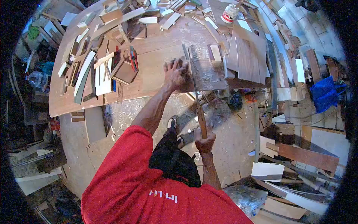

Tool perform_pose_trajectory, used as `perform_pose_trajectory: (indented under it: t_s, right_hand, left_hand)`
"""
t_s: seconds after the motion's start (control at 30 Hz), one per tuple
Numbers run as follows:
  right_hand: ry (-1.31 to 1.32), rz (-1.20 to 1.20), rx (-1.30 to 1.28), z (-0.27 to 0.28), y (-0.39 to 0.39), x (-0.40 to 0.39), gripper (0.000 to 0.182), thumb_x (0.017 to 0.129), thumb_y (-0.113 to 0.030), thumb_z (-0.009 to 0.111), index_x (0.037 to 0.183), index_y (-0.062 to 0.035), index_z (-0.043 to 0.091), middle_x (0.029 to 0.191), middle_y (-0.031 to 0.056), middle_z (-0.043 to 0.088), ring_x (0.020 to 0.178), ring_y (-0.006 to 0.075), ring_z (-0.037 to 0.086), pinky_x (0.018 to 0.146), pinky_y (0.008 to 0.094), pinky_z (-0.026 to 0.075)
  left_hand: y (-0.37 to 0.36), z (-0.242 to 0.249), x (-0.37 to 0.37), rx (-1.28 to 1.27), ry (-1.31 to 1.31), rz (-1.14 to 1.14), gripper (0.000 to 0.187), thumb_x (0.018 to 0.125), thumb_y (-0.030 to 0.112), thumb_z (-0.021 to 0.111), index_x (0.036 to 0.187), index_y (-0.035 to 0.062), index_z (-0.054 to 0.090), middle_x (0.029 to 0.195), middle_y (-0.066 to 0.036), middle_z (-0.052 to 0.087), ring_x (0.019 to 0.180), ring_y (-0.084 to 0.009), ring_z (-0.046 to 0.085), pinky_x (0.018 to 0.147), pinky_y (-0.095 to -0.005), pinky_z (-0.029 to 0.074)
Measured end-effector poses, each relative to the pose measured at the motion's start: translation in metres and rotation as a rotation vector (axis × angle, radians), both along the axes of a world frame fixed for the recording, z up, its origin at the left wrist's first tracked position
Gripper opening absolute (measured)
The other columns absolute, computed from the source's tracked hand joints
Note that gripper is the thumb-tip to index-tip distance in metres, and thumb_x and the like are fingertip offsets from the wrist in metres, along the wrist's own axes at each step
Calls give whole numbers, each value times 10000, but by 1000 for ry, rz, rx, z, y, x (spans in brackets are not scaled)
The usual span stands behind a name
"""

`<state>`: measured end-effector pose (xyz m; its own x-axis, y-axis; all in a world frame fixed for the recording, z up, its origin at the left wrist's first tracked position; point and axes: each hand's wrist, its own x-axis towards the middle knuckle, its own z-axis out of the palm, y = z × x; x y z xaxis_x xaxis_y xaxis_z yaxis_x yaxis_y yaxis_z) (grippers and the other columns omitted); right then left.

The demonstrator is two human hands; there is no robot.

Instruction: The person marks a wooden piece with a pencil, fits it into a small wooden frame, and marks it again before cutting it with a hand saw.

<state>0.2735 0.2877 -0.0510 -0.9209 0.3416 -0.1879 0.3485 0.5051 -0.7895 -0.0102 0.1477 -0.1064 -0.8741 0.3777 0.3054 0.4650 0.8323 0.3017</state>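
Observation:
My left hand (176, 74) lies with fingers spread on a flat wooden board (154, 59) on the workbench. My right hand (204, 141), below the bench's front edge, is wrapped round the wooden handle of a handsaw (200, 115). The saw's narrow blade runs up from the handle, past the bench edge and just right of my left hand, along the board's right side. Whether its teeth are in the wood is too small to tell.
The workbench (74, 102) carries wood offcuts at its left and back, red-handled pliers (133, 58), a white glue bottle (229, 14), a small block (215, 53) and thin panels (248, 56). Scrap boards (307, 153) and a blue bag (327, 93) lie at the right.

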Motion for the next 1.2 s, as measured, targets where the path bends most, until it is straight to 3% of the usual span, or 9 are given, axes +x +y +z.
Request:
perform_pose_trajectory:
  t_s: [0.03,0.07,0.3,0.37,0.43,0.67,0.83,1.03,1.2]
  right_hand:
    - [-203,55,-12,-1,0,-6,444,812,-80,591,1246,-1,546,1004,205,673,792,250,692,676,340,528]
    - [85,19,12,1,-4,-1,419,818,-69,580,1232,-6,559,1031,207,671,831,231,695,683,344,530]
    - [219,-37,-25,9,-5,5,420,813,-68,577,1227,-3,560,947,217,669,766,271,691,654,356,522]
    - [-37,139,151,8,-4,-14,412,814,-67,578,1220,0,558,933,220,669,763,280,692,653,351,522]
    - [257,-10,-6,18,-12,-25,413,819,-70,591,1226,-9,555,915,216,669,790,281,689,668,356,522]
    - [128,-124,-203,11,4,16,479,788,-84,584,1241,61,536,1035,165,670,918,213,654,822,304,495]
    - [229,-164,-131,11,12,19,479,790,-121,607,1226,67,547,1018,166,675,893,225,660,797,311,503]
    - [393,-136,13,19,5,10,460,822,-115,597,1240,67,534,959,201,688,819,274,697,741,344,533]
    - [486,-150,85,24,-10,-26,392,819,-110,597,1178,47,582,943,195,690,701,250,690,657,335,534]
  left_hand:
    - [-1,2,-2,14,3,10,469,812,352,599,1274,278,565,1411,-81,405,1309,-348,314,1062,-574,184]
    - [-2,3,-5,13,11,8,469,812,352,599,1274,278,565,1411,-81,405,1309,-348,314,1062,-574,184]
    - [-2,-15,-6,-39,9,5,524,795,369,596,1312,326,534,1414,-90,395,1310,-344,310,1070,-558,176]
    - [-3,-15,-4,-25,34,-5,572,779,356,581,1346,357,502,1410,-95,393,1303,-337,313,1068,-538,174]
    - [-2,-9,-5,-59,10,26,536,804,384,571,1335,331,517,1402,-100,397,1298,-345,317,1056,-540,188]
    - [-2,-5,-6,7,-27,-10,506,830,434,580,1307,269,535,1419,-104,375,1323,-358,294,1045,-628,176]
    - [-3,-12,-8,8,59,-31,626,825,435,610,1379,201,436,1399,-118,391,1318,-358,310,1025,-630,223]
    - [2,53,-15,-77,-273,235,791,746,356,702,1412,134,336,1334,-101,447,1201,-336,443,947,-567,343]
    - [-18,63,-41,38,-179,-21,435,710,164,686,1137,143,602,1053,-99,618,1009,-307,575,812,-479,451]
